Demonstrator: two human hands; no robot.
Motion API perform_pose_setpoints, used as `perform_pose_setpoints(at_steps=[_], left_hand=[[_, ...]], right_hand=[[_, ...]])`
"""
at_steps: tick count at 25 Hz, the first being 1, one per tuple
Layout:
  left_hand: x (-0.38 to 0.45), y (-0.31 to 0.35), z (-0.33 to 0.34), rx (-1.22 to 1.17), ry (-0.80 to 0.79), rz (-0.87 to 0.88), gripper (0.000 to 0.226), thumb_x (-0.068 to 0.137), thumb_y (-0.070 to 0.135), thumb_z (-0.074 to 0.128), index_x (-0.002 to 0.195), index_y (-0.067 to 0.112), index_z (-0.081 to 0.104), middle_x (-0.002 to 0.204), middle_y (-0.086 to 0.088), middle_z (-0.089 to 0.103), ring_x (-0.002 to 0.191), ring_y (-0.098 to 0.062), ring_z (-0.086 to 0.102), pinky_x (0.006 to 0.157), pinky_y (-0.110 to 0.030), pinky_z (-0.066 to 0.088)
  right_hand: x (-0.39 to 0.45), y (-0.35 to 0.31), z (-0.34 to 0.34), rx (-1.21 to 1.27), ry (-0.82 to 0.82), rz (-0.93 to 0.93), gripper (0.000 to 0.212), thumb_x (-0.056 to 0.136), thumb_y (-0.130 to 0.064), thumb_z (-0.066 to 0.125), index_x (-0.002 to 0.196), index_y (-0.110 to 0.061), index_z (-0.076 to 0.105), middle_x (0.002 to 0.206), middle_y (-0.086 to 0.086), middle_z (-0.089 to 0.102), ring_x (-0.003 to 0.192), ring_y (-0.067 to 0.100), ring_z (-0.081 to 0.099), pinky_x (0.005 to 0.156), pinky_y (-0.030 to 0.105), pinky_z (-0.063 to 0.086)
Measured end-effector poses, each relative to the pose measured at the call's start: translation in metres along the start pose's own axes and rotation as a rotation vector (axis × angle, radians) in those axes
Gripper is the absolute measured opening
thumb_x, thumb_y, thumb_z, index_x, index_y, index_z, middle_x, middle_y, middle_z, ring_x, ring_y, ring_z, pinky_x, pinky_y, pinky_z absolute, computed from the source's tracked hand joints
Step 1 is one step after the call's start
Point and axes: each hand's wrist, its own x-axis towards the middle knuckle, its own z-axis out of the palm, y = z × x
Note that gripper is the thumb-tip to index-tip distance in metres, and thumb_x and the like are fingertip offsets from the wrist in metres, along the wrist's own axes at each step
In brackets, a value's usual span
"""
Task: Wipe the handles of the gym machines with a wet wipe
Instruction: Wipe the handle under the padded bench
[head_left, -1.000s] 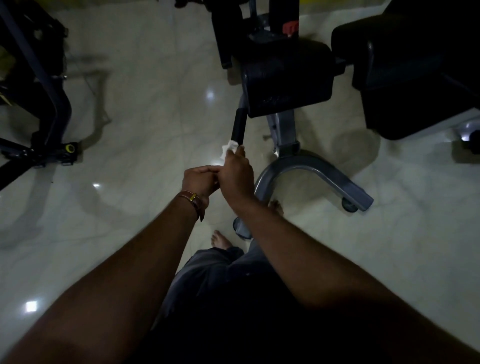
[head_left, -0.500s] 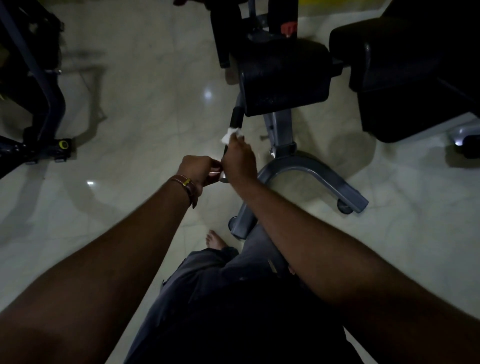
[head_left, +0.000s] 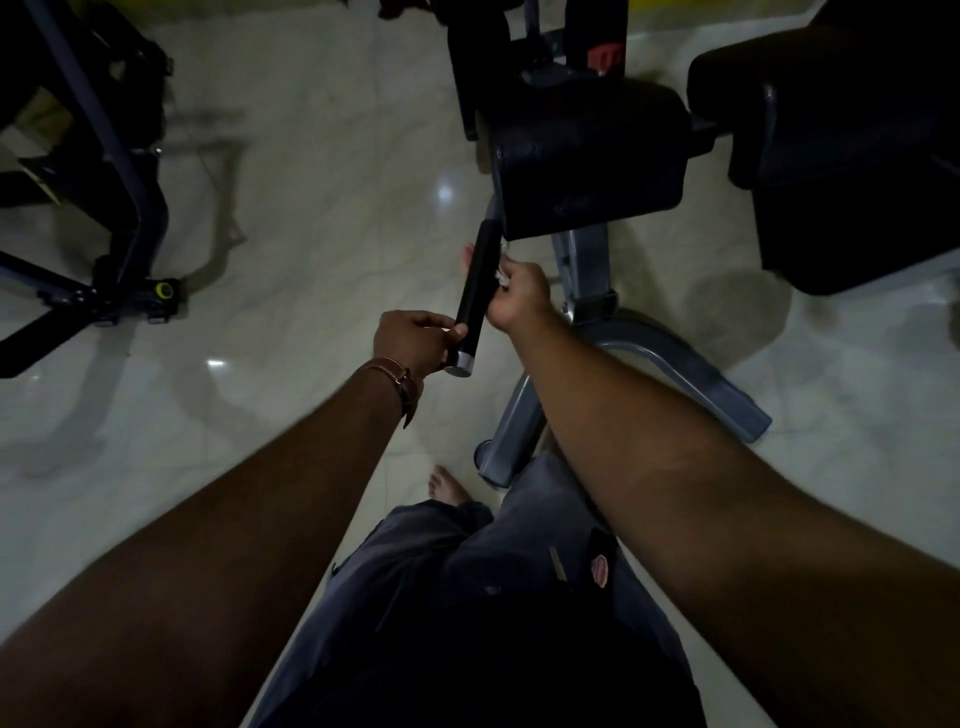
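A black handle (head_left: 475, 283) with a silver end cap juts toward me from under the black padded seat (head_left: 589, 166) of a grey-framed gym machine. My left hand (head_left: 415, 340) grips the handle's near end by the cap. My right hand (head_left: 519, 299) sits against the right side of the handle, higher up, fingers curled behind it. It holds a white wet wipe (head_left: 503, 275), of which only a small bit shows between hand and handle.
The machine's grey curved base (head_left: 675, 364) spreads on the glossy pale tile floor. A second black pad (head_left: 841, 130) stands at the right. A dark machine frame (head_left: 104, 208) with a yellow knob occupies the left. My legs and bare foot (head_left: 447, 486) are below.
My right hand has slid up the handle with the wipe, away from my left hand. More of the black handle now shows between the two hands.
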Motion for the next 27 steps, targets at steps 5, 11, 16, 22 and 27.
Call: perform_pose_setpoints(at_steps=[5,11,16,22,27], left_hand=[[0.0,0.001,0.0,0.035,0.008,0.015,0.011,0.072,0.006,0.084,0.074,0.012,0.075,0.083,-0.016,0.073,0.066,-0.027,0.068,0.071,-0.039,0.061],[0.001,0.006,0.0,0.044,-0.01,0.005,0.01,0.073,0.001,0.081,0.074,0.009,0.075,0.081,-0.015,0.073,0.064,-0.023,0.068,0.061,-0.03,0.059],[0.006,0.002,-0.004,0.116,-0.027,0.033,0.025,0.059,-0.004,0.069,0.058,0.02,0.075,0.067,-0.012,0.073,0.068,-0.03,0.073,0.069,-0.046,0.061],[0.004,-0.006,-0.003,0.092,-0.015,0.098,0.011,0.072,0.019,0.084,0.082,0.021,0.08,0.071,0.0,0.074,0.063,-0.014,0.07,0.073,-0.031,0.061],[0.001,-0.015,-0.006,0.118,-0.037,0.157,0.018,0.074,0.019,0.082,0.092,0.021,0.079,0.082,0.0,0.076,0.079,-0.014,0.072,0.082,-0.036,0.059]], right_hand=[[-0.011,0.01,-0.006,-0.388,0.031,-0.207,0.024,0.096,-0.008,0.058,0.114,0.007,0.064,0.106,0.018,0.07,0.097,0.03,0.069,0.092,0.041,0.056],[-0.013,0.016,0.008,-1.018,0.269,-0.655,0.023,0.097,-0.014,0.055,0.112,-0.005,0.07,0.105,0.014,0.071,0.098,0.026,0.067,0.082,0.034,0.057],[-0.038,0.046,0.001,-2.055,0.113,-1.127,0.038,0.097,-0.002,0.039,0.132,-0.004,0.055,0.14,0.022,0.048,0.132,0.037,0.044,0.101,0.044,0.046],[-0.009,0.021,0.06,-2.703,0.13,-0.921,0.039,0.099,-0.011,0.036,0.129,-0.009,0.059,0.138,0.03,0.047,0.135,0.046,0.034,0.11,0.049,0.033],[-0.025,0.033,0.034,-2.618,0.156,-0.883,0.04,0.099,-0.007,0.035,0.133,-0.005,0.055,0.146,0.043,0.026,0.14,0.05,0.024,0.106,0.046,0.038]])
